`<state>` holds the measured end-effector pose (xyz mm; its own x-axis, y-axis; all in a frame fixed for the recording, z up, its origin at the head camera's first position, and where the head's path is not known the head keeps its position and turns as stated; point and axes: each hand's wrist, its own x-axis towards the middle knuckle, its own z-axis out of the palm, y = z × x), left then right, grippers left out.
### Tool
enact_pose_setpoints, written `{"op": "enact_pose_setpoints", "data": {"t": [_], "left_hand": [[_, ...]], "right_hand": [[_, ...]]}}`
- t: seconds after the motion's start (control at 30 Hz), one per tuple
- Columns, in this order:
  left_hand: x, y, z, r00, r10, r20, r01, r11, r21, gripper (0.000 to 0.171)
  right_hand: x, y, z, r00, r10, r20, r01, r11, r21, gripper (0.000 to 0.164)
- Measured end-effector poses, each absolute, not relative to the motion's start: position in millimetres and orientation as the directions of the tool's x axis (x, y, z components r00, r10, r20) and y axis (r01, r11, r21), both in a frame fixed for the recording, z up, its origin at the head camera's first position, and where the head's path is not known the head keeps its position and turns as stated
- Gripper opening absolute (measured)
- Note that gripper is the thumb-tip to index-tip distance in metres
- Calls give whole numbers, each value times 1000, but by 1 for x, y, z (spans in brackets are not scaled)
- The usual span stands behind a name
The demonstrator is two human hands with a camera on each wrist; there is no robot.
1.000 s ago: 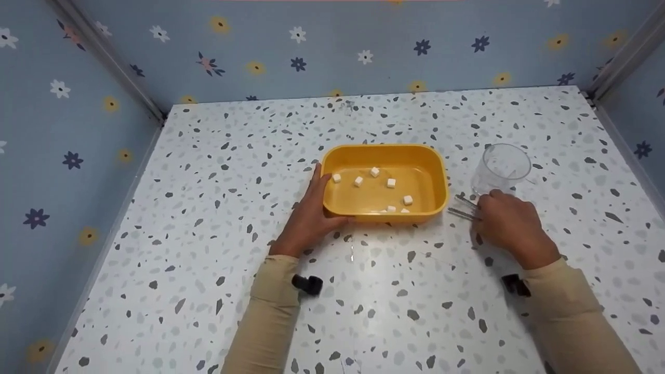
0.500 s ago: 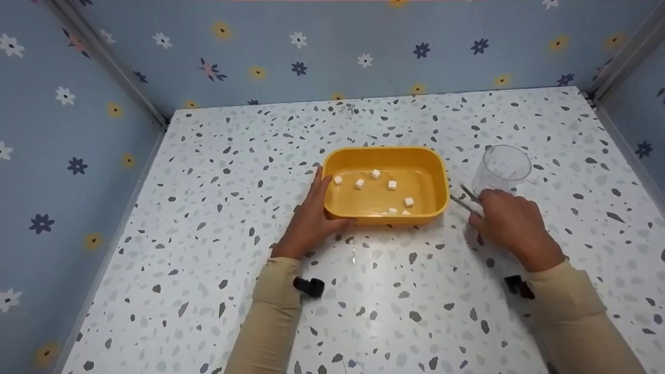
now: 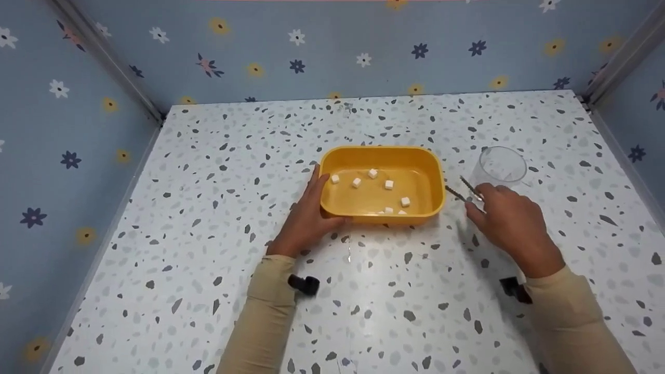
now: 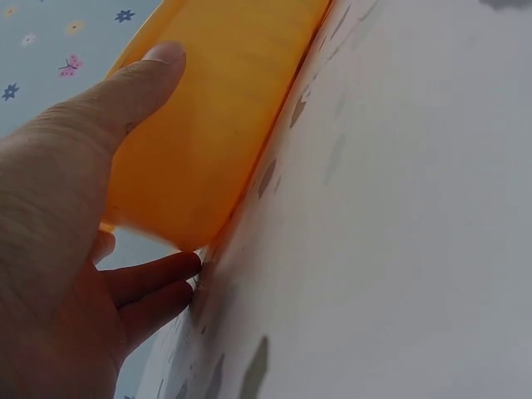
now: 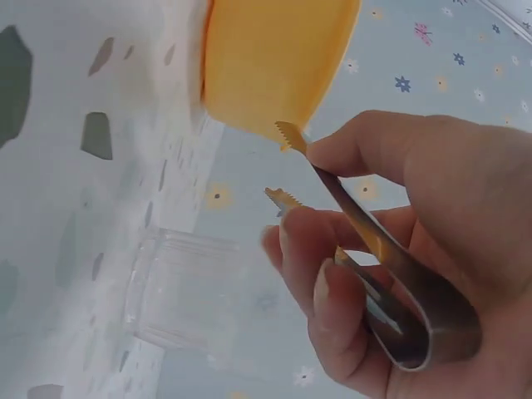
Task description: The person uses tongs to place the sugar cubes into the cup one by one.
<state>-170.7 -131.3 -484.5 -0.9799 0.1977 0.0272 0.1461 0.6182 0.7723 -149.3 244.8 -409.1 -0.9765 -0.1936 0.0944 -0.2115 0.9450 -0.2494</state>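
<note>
A yellow rectangular tub [image 3: 382, 157] stands mid-table with several small white cubes [image 3: 389, 185] scattered on its floor. My left hand [image 3: 305, 218] holds its near left corner, the thumb [image 4: 137, 87] against the front wall and the fingers round the left end. To the right of the tub, my right hand [image 3: 511, 223] grips small metal tongs [image 5: 353, 212] between thumb and fingers. The toothed tips of the tongs point at the tub's right end, spread apart, with nothing between them. A clear glass [image 3: 502, 165] is just beyond the right hand, its lower part hidden behind the fingers.
The speckled white table [image 3: 249, 140] is bordered by blue flowered walls [image 3: 332, 47] at the back and on both sides. Black wrist cameras [image 3: 305, 284] sit on both forearms.
The tips of the tongs have swung away from me and spread wider. My right thumb has come into sight. The left hand, tub and cubes stay as they were.
</note>
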Motion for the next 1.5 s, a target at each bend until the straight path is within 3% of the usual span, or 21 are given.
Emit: {"op": "enact_pose_setpoints", "data": {"t": [0.17, 0.37, 0.57, 0.77, 1.0, 1.5], "left_hand": [[-173, -133, -484, -977, 209, 31, 159, 626, 764, 107], [-171, -132, -485, -980, 195, 26, 145, 630, 763, 107], [-174, -133, -482, -978, 204, 44, 163, 615, 772, 106], [-171, -136, -485, -979, 203, 30, 151, 615, 774, 106], [-167, -139, -486, -979, 202, 32, 153, 622, 768, 107], [-170, -135, -486, -974, 218, 54, 178, 608, 774, 109]], "right_hand": [[-148, 246, -405, -983, -158, 98, -178, 950, -258, 32], [-150, 245, -397, -997, -76, 15, -76, 932, -355, 35], [-152, 241, -395, -1000, -25, 16, -30, 898, -438, 39], [-151, 236, -402, -994, -46, 97, -85, 883, -461, 40], [-151, 224, -398, -971, -105, 215, -186, 897, -401, 36], [-163, 200, -385, -974, -170, 150, -217, 892, -396, 39]]}}
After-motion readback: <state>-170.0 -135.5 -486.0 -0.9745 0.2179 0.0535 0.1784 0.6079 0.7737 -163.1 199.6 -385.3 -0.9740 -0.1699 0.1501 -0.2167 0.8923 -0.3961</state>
